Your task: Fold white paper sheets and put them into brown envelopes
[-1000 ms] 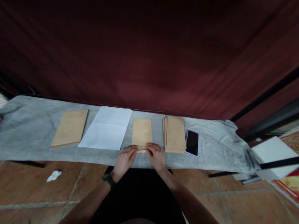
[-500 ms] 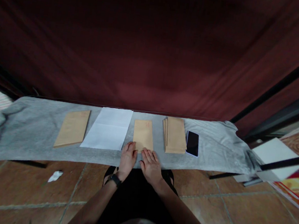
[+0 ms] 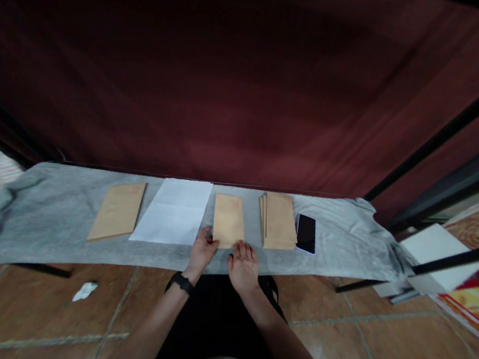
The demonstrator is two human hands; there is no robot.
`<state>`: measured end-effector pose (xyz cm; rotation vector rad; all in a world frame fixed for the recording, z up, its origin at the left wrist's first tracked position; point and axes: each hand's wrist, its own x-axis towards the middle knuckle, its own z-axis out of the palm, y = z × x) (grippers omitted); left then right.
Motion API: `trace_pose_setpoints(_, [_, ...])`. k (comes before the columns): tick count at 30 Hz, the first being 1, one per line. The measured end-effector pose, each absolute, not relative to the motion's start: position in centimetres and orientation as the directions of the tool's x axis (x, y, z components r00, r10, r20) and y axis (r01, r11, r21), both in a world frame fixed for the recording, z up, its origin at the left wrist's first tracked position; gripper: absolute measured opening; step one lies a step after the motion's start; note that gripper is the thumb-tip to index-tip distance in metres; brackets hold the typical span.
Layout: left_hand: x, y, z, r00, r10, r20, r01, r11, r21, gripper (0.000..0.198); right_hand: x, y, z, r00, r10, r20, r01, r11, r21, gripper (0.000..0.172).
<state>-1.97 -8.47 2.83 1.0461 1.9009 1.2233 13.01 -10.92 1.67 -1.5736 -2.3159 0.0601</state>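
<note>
A brown envelope (image 3: 229, 219) lies flat on the grey cloth in front of me, with small red print near its top. My left hand (image 3: 202, 252), a dark band on its wrist, is at the envelope's lower left corner, with thumb and forefinger apart. My right hand (image 3: 244, 266) rests at the lower right corner, its fingers spread and slightly bent over the edge. White paper sheets (image 3: 172, 212) lie left of the envelope. Further left is a brown envelope stack (image 3: 117, 211). Several brown envelopes (image 3: 278, 222) lie overlapped on the right.
A dark-screened phone (image 3: 307, 233) lies beside the right envelopes. The grey cloth (image 3: 340, 244) covers a narrow table before a dark red curtain. A crumpled white scrap (image 3: 85, 291) is on the tiled floor. Black bars and a white board (image 3: 440, 251) stand at the right.
My left hand has shifted off the envelope's bottom edge toward its left corner, its fingers parting. My right hand has drawn slightly back and right, its fingers more bent. The view has tilted slightly.
</note>
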Motion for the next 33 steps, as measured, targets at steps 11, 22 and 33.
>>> trace_pose_setpoints(11, [1.8, -8.6, 5.8, -0.364, 0.928, 0.084, 0.121, -0.043, 0.992, 0.051, 13.1, -6.9, 3.3, -0.001, 0.998, -0.067, 0.150, -0.066, -0.986, 0.030])
trace_pose_setpoints(22, [-0.3, -8.7, 1.8, -0.291, 0.943, -0.164, 0.085, 0.196, 0.977, 0.027, 12.2, -9.6, 1.7, -0.228, 0.936, -0.267, -0.313, -0.330, -0.890, 0.043])
trace_pose_setpoints(33, [-2.0, -9.8, 2.0, -0.388, 0.920, -0.048, 0.546, 0.272, 0.792, 0.036, 16.5, -10.2, 2.2, -0.427, 0.839, 0.337, 0.657, 0.544, -0.522, 0.042])
